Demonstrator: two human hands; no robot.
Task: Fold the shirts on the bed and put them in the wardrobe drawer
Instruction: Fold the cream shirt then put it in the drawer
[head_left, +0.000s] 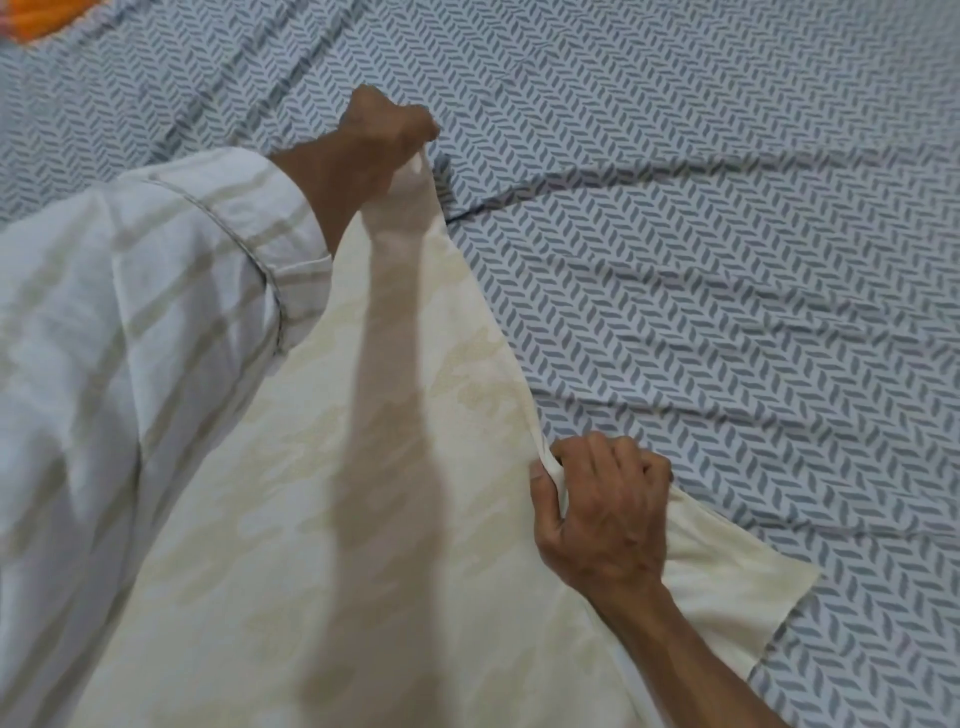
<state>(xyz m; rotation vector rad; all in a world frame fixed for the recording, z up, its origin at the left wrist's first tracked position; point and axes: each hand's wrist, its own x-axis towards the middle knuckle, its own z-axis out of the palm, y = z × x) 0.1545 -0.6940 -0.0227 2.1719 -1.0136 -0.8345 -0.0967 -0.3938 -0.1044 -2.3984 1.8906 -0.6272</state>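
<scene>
A cream shirt (311, 493) with a faint beige pattern lies spread over the bed, filling the lower left of the view. My left hand (384, 130) pinches the shirt's far corner and lifts it off the sheet. My right hand (602, 509) grips the shirt's right edge, fingers curled round a bunch of cloth near a short sleeve (727, 587) that lies flat on the bed. A shadow of my left arm falls down the middle of the shirt.
The bed sheet (727, 234), white with a grey leaf pattern, covers the whole right and upper part of the view with a few creases. An orange cloth (31, 21) shows at the top left corner.
</scene>
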